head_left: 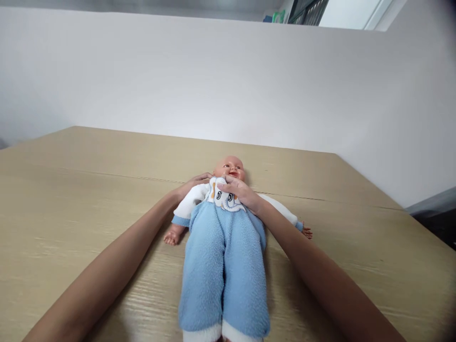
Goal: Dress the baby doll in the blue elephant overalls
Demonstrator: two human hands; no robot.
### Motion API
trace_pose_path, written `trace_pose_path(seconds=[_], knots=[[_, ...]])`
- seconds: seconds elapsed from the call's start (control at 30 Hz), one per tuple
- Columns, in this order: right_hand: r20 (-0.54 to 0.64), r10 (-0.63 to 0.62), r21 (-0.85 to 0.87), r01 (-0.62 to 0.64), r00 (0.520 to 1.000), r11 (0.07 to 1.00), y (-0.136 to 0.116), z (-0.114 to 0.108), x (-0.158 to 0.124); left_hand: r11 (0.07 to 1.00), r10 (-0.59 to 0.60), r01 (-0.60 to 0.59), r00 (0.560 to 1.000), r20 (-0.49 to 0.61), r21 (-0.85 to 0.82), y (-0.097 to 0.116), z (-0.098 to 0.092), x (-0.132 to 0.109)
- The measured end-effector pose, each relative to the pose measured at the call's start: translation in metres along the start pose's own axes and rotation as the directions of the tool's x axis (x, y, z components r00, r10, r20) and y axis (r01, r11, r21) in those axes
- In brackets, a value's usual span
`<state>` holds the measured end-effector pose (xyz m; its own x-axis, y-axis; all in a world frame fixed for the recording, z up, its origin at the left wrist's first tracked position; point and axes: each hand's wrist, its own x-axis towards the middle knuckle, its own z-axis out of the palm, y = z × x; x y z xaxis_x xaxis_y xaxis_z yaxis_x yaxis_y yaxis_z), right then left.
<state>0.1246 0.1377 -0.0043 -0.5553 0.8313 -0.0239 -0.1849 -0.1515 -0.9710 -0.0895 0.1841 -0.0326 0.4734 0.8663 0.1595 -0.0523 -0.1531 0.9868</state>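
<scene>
A baby doll lies on its back on the wooden table, head away from me. It wears a fleece outfit with blue trousers, white sleeves and an elephant face on the chest. My left hand is at the doll's shoulder on the left, fingertips closed on the collar edge and partly hidden there. Across the upper chest lies my right hand, thumb and fingers gripping the collar just under the chin. Both doll arms are spread out to the sides. The feet are cut off by the bottom of the view.
The light wooden table extends around the doll, with a seam running across it. A white wall rises behind its far edge. Above the wall, a green item shows near a dark rack. Something dark stands beyond the right edge.
</scene>
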Motion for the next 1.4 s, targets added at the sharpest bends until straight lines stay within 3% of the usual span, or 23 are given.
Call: trace_pose_path(seconds=[0.13, 0.23, 0.33, 0.37, 0.43, 0.5, 0.53, 0.6, 0.67, 0.77, 0.87, 0.9, 1.0, 1.1, 1.17, 1.27, 1.33, 1.4], knots=[[-0.018, 0.003, 0.003, -0.003, 1.0, 1.0, -0.003, 0.004, -0.001, 0.997, -0.072, 0.072, 0.997, 0.03, 0.025, 0.01, -0.006, -0.012], [-0.02, 0.017, -0.045, -0.018, 1.0, 0.999, -0.009, 0.006, -0.003, 0.973, -0.161, 0.153, 0.986, 0.035, 0.172, 0.027, -0.015, -0.021], [-0.073, 0.012, -0.331, -0.035, 0.997, 0.943, -0.022, 0.004, -0.011, 0.891, -0.249, 0.215, 0.968, 0.036, 0.401, 0.045, -0.022, -0.029], [-0.108, -0.003, -0.498, -0.051, 0.994, 0.866, -0.028, 0.003, -0.015, 0.856, -0.273, 0.217, 0.96, 0.055, 0.469, 0.05, -0.023, -0.032], [-0.169, -0.037, -0.793, -0.114, 0.985, 0.599, -0.041, 0.001, -0.025, 0.783, -0.321, 0.201, 0.941, 0.106, 0.589, 0.056, -0.024, -0.037], [-0.219, -0.041, -0.92, -0.192, 0.975, 0.341, -0.05, 0.001, -0.034, 0.734, -0.363, 0.181, 0.919, 0.152, 0.655, 0.059, -0.025, -0.041], [-0.242, -0.033, -0.937, -0.225, 0.97, 0.267, -0.052, 0.001, -0.038, 0.726, -0.375, 0.173, 0.911, 0.172, 0.666, 0.06, -0.025, -0.042], [-0.282, -0.036, -0.941, -0.269, 0.959, 0.204, -0.052, 0.002, -0.042, 0.722, -0.387, 0.153, 0.898, 0.21, 0.675, 0.061, -0.027, -0.043], [-0.303, -0.094, -0.938, -0.28, 0.948, 0.203, -0.046, 0.001, -0.045, 0.709, -0.393, 0.139, 0.892, 0.224, 0.692, 0.063, -0.028, -0.043], [-0.316, -0.285, -0.94, -0.258, 0.905, 0.224, -0.031, -0.011, -0.059, 0.682, -0.39, 0.128, 0.897, 0.209, 0.72, 0.067, -0.031, -0.043], [-0.269, -0.441, -0.96, -0.204, 0.856, 0.19, -0.014, -0.038, -0.096, 0.633, -0.321, 0.078, 0.932, 0.17, 0.77, 0.077, -0.029, -0.046], [-0.254, -0.442, -0.965, -0.194, 0.86, 0.177, -0.009, -0.049, -0.112, 0.608, -0.268, 0.045, 0.951, 0.152, 0.793, 0.081, -0.026, -0.048], [-0.258, -0.422, -0.965, -0.211, 0.869, 0.157, 0.009, -0.079, -0.165, 0.547, -0.032, -0.091, 0.991, 0.13, 0.832, 0.093, -0.002, -0.05], [-0.245, -0.397, -0.964, -0.18, 0.885, 0.194, 0.024, -0.097, -0.202, 0.511, 0.14, -0.247, 0.969, 0.204, 0.823, 0.098, 0.041, -0.043], [-0.265, -0.399, -0.952, -0.172, 0.878, 0.253, 0.029, -0.1, -0.213, 0.445, 0.171, -0.334, 0.942, 0.287, 0.831, 0.094, 0.074, -0.032], [-0.364, -0.362, -0.88, -0.191, 0.858, 0.435, 0.03, -0.1, -0.215, 0.329, 0.089, -0.356, 0.934, 0.346, 0.875, 0.077, 0.115, -0.013], [-0.466, -0.341, -0.789, -0.208, 0.817, 0.578, 0.029, -0.1, -0.212, 0.305, 0.069, -0.353, 0.934, 0.35, 0.884, 0.066, 0.129, -0.003], [-0.54, -0.369, -0.701, -0.163, 0.756, 0.694, 0.027, -0.1, -0.207, 0.333, 0.127, -0.391, 0.92, 0.37, 0.858, 0.057, 0.134, 0.002]])
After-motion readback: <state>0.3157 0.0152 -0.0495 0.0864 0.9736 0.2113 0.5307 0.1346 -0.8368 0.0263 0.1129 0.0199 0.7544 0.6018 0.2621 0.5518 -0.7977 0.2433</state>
